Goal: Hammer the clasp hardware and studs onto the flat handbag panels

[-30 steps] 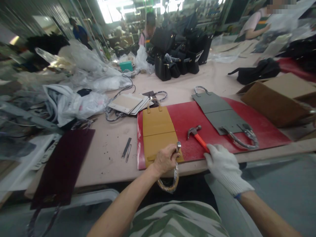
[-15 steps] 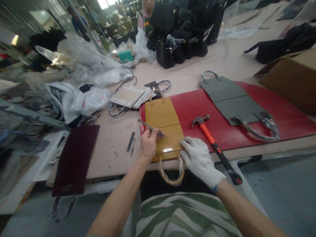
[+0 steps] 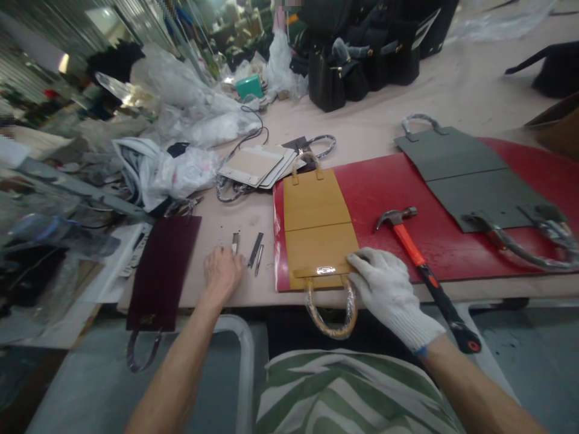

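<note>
On a red board (image 3: 362,187) lies a mustard leather bag panel (image 3: 316,211), its wrapped handle (image 3: 332,331) hanging over the table edge. My right hand (image 3: 384,289), in a white knit glove, pinches the panel's lower right corner. Bare, my left hand (image 3: 222,274) rests on the table left of the board, its fingers curled at the lower end of a small metal tool (image 3: 236,243). Whether the fingers grip that tool is unclear. A dark flat bar (image 3: 256,250) and a thin metal rod (image 3: 259,260) lie just right of it. An orange-and-black claw hammer (image 3: 425,274) lies right of the glove.
A grey panel with handles (image 3: 474,175) covers part of the board's right side. A maroon panel (image 3: 165,274) lies at the left. Beige pieces (image 3: 256,166) are stacked behind the mustard panel. Black bags (image 3: 357,60) and plastic wrapping (image 3: 181,175) lie farther back.
My left hand has moved left, off the mustard panel, and the long metal tool it held there is no longer over the panel. The view has shifted left. My right hand stays at the corner.
</note>
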The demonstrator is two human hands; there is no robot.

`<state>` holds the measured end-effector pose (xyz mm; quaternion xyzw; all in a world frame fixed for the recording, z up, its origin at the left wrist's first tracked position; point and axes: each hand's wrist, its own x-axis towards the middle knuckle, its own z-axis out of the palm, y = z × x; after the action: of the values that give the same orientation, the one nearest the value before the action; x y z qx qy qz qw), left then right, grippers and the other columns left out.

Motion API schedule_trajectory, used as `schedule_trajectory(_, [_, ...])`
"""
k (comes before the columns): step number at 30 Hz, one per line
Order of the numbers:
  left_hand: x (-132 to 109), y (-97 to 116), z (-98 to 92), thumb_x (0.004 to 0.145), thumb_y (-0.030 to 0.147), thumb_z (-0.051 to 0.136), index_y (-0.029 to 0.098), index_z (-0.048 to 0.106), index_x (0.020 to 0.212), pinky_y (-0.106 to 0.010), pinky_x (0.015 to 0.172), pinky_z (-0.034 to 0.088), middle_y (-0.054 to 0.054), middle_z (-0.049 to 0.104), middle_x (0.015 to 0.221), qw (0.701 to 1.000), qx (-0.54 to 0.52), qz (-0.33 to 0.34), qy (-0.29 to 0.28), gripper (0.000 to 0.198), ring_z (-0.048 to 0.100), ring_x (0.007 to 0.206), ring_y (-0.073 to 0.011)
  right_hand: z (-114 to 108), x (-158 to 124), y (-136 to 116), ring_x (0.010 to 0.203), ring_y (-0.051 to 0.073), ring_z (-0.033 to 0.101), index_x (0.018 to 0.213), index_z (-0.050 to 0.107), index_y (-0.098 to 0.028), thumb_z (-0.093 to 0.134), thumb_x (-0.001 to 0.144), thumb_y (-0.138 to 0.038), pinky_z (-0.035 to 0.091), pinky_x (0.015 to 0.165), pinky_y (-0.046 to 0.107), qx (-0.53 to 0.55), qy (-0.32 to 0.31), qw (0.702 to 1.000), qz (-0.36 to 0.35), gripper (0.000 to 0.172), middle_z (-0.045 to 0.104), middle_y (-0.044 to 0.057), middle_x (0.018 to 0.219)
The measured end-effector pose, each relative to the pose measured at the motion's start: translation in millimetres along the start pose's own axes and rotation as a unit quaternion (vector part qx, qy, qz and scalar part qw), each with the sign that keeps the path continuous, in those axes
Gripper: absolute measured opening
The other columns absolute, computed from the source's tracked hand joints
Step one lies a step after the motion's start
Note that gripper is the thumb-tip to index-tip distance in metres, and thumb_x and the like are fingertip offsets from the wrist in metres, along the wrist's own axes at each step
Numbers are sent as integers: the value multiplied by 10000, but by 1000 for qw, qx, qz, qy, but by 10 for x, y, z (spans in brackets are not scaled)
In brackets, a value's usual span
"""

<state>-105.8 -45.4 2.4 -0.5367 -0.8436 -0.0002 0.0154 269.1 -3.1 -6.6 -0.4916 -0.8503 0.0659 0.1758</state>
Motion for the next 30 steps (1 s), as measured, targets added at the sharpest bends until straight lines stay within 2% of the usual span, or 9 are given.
schedule_trajectory(3, [-260,348,-2,975,257,525,168,659,1074,-394,893,519,-141,688,1085,983,-100,141,56,189,653,1034,-294,-19,73,35,988,290,563,1174,725,-155,579,967,-221,405,878,411,-14,-31,997,-74,262,677,133,1148])
schedule_trajectory(6, [-467,748,-36,966,210,593,195,633,1024,-347,844,520,-89,673,1046,935,-167,311,27,71,638,959,-241,-58,178,53,917,283,564,1157,717,-141,606,934,-169,395,809,392,-42,-84,983,-157,251,689,133,1050])
schedule_trajectory(9, [-536,1029,-49,960,204,627,184,614,945,-366,779,505,-87,646,956,914,-136,383,5,28,602,899,-253,-128,267,29,857,271,558,1098,707,-141,634,911,-158,373,758,376,-74,-122,970,-198,201,673,130,987])
schedule_trajectory(11, [-521,1112,-45,967,166,589,170,611,916,-376,740,489,-102,629,926,906,-100,412,-6,55,584,870,-263,-177,299,-7,821,259,552,1065,695,-144,639,896,-129,355,730,365,-100,-135,962,-216,179,662,124,961])
schedule_trajectory(15, [-465,1101,-44,948,52,469,125,626,945,-378,700,474,-141,617,936,876,-48,479,-26,174,571,846,-269,-217,316,-71,778,245,544,1069,673,-147,619,899,-99,327,690,355,-148,-138,945,-256,185,651,114,927])
schedule_trajectory(19, [-414,962,-22,960,71,447,121,635,992,-377,721,488,-136,636,938,846,-54,531,-7,197,579,839,-261,-179,336,-40,797,238,544,996,683,-161,648,890,-152,344,705,351,-129,-152,943,-268,112,654,113,950])
schedule_trajectory(23, [-326,789,87,998,111,416,152,649,1107,-343,800,513,-121,679,1003,815,-148,559,26,260,616,883,-221,-134,347,73,844,234,538,887,702,-168,689,830,-215,388,753,348,-23,-157,949,-271,75,661,116,995])
schedule_trajectory(26, [-241,717,177,1005,151,412,179,682,1083,-340,866,536,-128,699,1027,785,-230,575,13,283,644,923,-206,-104,329,137,854,231,530,863,715,-161,669,835,-214,417,770,350,39,-139,949,-281,76,668,121,999])
schedule_trajectory(30, [-146,685,215,1017,199,400,189,699,1116,-367,926,564,-143,714,1065,757,-258,601,-2,315,672,1001,-217,-39,278,159,862,243,543,863,727,-154,605,852,-149,466,812,382,46,-102,950,-290,123,691,129,1005])
